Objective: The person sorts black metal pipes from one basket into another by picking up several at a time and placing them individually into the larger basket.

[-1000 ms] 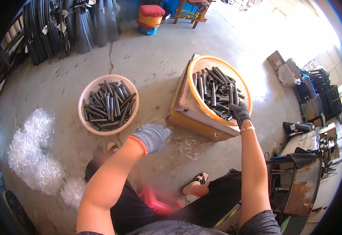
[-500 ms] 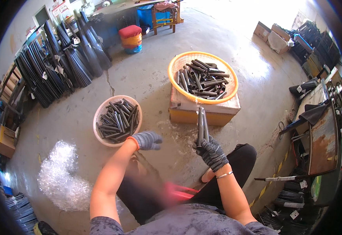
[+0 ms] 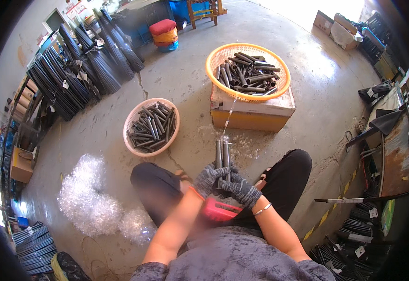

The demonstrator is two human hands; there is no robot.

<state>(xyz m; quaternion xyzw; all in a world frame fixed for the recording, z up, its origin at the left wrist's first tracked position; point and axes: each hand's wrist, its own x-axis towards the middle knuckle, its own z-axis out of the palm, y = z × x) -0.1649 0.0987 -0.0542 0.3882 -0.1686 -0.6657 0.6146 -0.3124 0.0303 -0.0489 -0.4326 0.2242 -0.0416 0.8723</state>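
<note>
Left hand (image 3: 207,180) has swung in from its spot near the pink basket half a second ago to meet the right hand (image 3: 242,190), which has drawn its dark tubes (image 3: 219,154) closer to the body, to the middle between the knees. Both hands, in grey knit gloves, now grasp the tubes low down, fingers folded about the lower ends; at least two tubes, side by side, upper ends pointing away from the wearer. Exact count hidden by the gloves. Thin pale strand (image 3: 230,114) runs between the tube tops and the near rim of the orange basket (image 3: 248,98); cannot tell whether it is joined to either. Orange basket, far and right of centre, rests on a cardboard box (image 3: 251,121) and holds a loose pile of similar tubes (image 3: 253,74). Pink basket (image 3: 125,129), left of it and nearer, sits on the floor, also heaped with short tubes (image 3: 154,125). Near left: crumpled heap of clear plastic (image 3: 89,196), well apart from the hands. Red plastic object (image 3: 217,213) just below the gloves, partly covered. Far left, long dark rods (image 3: 57,86) lean in bundles; red-topped stool (image 3: 162,28) beyond.
</note>
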